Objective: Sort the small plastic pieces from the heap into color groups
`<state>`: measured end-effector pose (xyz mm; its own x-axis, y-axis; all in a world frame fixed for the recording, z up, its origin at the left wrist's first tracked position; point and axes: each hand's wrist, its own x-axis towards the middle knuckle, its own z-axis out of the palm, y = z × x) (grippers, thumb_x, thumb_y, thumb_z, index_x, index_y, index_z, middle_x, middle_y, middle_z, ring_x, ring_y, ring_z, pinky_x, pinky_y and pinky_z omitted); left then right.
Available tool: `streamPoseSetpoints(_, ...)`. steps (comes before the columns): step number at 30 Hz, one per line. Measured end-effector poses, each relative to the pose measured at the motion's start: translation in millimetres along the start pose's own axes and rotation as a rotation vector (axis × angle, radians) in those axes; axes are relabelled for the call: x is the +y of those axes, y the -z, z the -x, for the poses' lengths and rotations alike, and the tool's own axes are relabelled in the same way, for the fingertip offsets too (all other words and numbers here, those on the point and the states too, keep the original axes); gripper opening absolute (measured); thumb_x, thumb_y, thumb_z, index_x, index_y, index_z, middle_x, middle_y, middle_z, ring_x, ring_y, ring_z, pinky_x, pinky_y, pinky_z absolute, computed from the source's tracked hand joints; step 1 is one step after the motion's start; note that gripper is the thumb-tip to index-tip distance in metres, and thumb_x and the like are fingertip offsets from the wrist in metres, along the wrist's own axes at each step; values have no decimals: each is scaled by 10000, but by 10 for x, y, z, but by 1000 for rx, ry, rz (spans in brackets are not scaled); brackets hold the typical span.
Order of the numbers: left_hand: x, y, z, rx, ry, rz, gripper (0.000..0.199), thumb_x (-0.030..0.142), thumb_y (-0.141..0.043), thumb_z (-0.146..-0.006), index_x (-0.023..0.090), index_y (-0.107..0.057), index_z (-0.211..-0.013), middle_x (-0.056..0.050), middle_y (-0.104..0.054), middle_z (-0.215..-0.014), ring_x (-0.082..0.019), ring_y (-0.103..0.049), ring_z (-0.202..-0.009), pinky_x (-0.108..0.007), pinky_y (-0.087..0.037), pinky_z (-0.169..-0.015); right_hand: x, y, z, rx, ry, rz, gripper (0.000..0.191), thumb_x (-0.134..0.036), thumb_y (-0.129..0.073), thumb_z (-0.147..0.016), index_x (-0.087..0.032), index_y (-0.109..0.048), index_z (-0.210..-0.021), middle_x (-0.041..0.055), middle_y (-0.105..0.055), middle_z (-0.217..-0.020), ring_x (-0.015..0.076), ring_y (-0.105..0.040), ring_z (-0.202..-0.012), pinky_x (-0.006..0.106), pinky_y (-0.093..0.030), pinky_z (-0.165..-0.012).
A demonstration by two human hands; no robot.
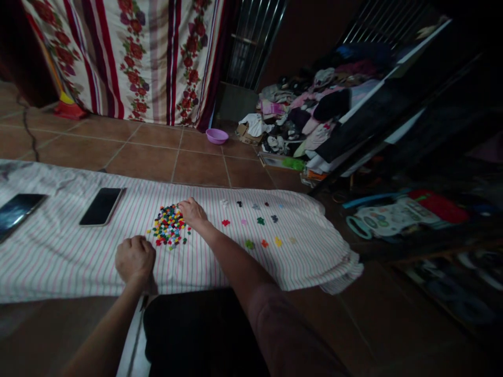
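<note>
Multicoloured pieces [168, 228], right hand [192, 212] at them, can't tell its grip; left hand [135, 258] fisted, near the cloth [184, 272]'s front edge.

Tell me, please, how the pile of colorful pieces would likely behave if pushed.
The pile would probably spread apart, since its pieces look loose and separate. Each piece is likely light, being tiny beside the right hand. They look blocky, so they may slide more than roll.

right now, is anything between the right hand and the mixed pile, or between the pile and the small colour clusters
Nothing visible between the right hand and the mixed pile: it is at the pile's edge. Only that hand and its forearm come between pile and colour clusters.
</note>
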<state>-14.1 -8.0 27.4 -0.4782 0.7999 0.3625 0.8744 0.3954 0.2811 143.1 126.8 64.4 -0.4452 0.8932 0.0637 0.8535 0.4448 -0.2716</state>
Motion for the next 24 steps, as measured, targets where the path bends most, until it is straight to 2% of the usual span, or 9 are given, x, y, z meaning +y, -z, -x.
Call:
streamPoseSetpoints(5,2,16,-3,-15,8,27,324,285,-367,-873,154,-662,-905,-105,-553,-831,-233,-481,-794,-352,-321,-672,114,63,238,73,-75,-63,303,-290,-383,-1003,-227,-679,-1019,34,-628,-1015,145,-542,-973,219,-420,-834)
streamPoseSetpoints(10,-4,16,4,1,3,36,321,289,-365,-871,162,-658,-894,-108,-558,-819,-246,-484,-796,-356,-318,-666,411,60,487,147,-192,-141,283,-289,-416,-984,-215,-657,-1112,50,-625,-1067,141,-574,-965,228,-431,-852)
streamPoseSetpoints(14,17,49,5,2,11,42,355,305,-331,-890,161,-656,-884,-108,-570,-814,-244,-497,-796,-353,-308,-656,763,67,654,209,-278,-159,292,-174,-437,-929,-199,-653,-1124,74,-635,-1102,155,-577,-1040,254,-441,-901)
streamPoseSetpoints(17,29,61,3,-7,33,55,353,309,-331,-888,169,-655,-875,-108,-581,-811,-249,-501,-796,-353,-296,-646,1068,122,801,324,-384,-223,323,-144,-439,-876,-198,-648,-1117,77,-653,-1113,159,-603,-1015,278,-463,-898)
streamPoseSetpoints(20,21,45,6,4,30,55,352,304,-332,-887,169,-656,-884,-114,-588,-823,-252,-501,-803,-355,-294,-645,1404,218,998,489,-539,-344,301,-166,-467,-822,-195,-651,-1058,62,-689,-1012,161,-643,-907,294,-489,-863)
streamPoseSetpoints(24,6,23,11,15,5,31,368,297,-326,-893,150,-662,-915,-126,-593,-842,-248,-500,-802,-353,-300,-643,1872,363,1334,622,-757,-395,264,-191,-495,-753,-171,-667,-952,70,-712,-900,164,-663,-841,272,-498,-823)
